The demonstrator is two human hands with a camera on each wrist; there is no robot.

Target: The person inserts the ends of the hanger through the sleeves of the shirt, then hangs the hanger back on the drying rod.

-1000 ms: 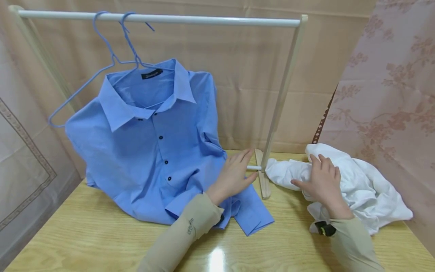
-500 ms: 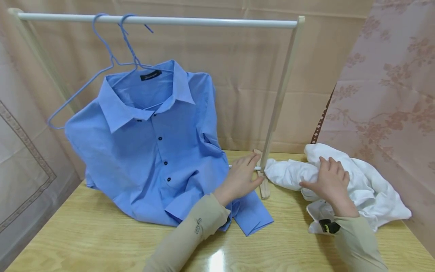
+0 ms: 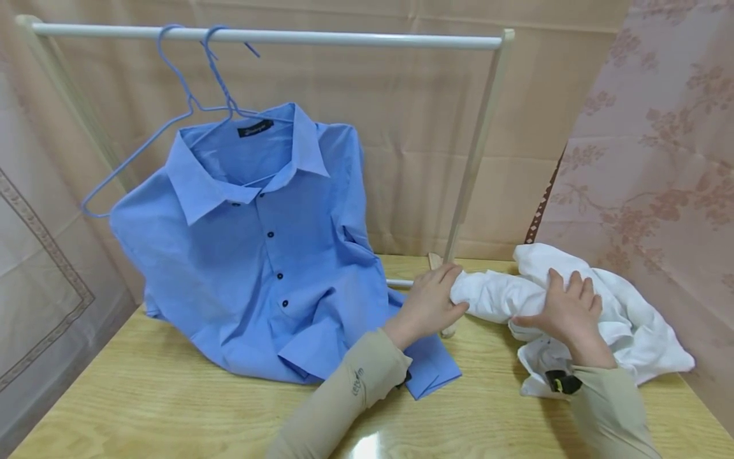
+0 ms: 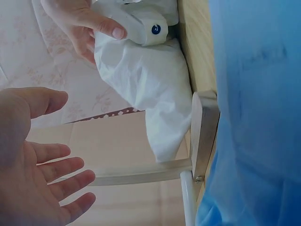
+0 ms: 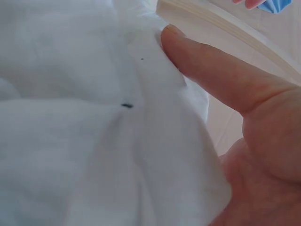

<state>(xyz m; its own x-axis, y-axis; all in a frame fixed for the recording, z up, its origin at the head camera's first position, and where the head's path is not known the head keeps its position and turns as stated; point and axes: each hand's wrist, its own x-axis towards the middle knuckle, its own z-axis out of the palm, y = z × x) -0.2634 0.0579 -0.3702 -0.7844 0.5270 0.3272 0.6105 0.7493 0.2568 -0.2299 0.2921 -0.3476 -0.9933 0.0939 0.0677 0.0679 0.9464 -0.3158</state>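
Lying crosswise, white cloth (image 3: pixel 625 319) tapers toward rack (image 3: pixel 367 38).

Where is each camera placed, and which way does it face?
Head: on the head, facing forward-down at the blue shirt, white garment and rack; left hand, right hand and sleeves show.
Left wrist: on that wrist, facing past the left hand toward the white garment; right hand shows.
Right wrist: on that wrist, facing the white garment closely; right hand shows, other fingers at top.
Head and left wrist share the blue shirt.
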